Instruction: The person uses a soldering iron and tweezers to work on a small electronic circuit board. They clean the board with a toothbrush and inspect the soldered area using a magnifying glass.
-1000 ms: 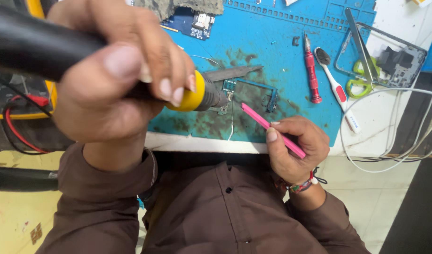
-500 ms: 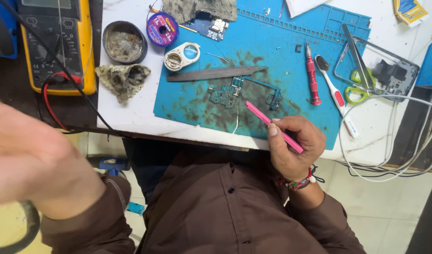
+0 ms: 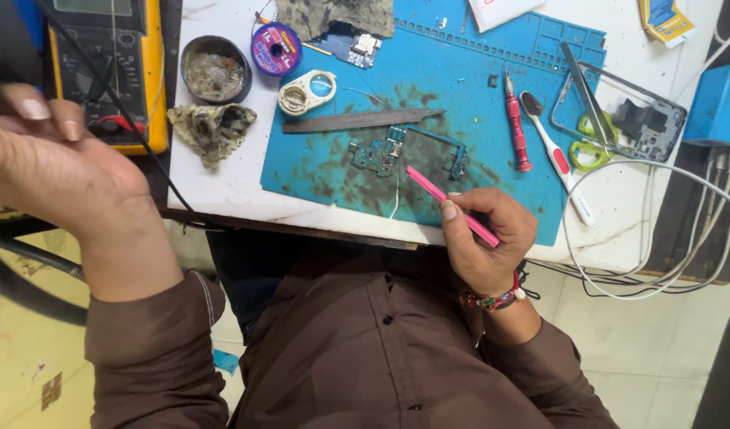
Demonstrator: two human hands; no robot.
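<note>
My right hand (image 3: 484,238) rests at the table's front edge and grips a thin pink tool (image 3: 448,202). The tool's tip points up-left, next to a small green circuit board (image 3: 377,152) that lies on the soiled blue work mat (image 3: 476,63). My left hand (image 3: 59,179) is raised off to the left of the table, in front of a yellow multimeter (image 3: 146,71). Its fingers are curled at the frame's left edge, and whether they hold anything is hidden. A thick black hose (image 3: 19,282) runs below that hand.
Left of the mat lie a round tin (image 3: 215,70), a purple spool (image 3: 276,49), a white ring-shaped piece (image 3: 305,91) and a grimy rag (image 3: 212,127). A metal strip (image 3: 361,119), red screwdriver (image 3: 516,127), toothbrush (image 3: 557,159), green scissors (image 3: 589,151), phone frame (image 3: 647,123), blue box (image 3: 718,107) and white cables (image 3: 619,238) fill the right.
My left hand carried a black-handled, yellow-tipped tool off the mat to the left and the tool has gone from view. The right hand keeps the pink tool by the board.
</note>
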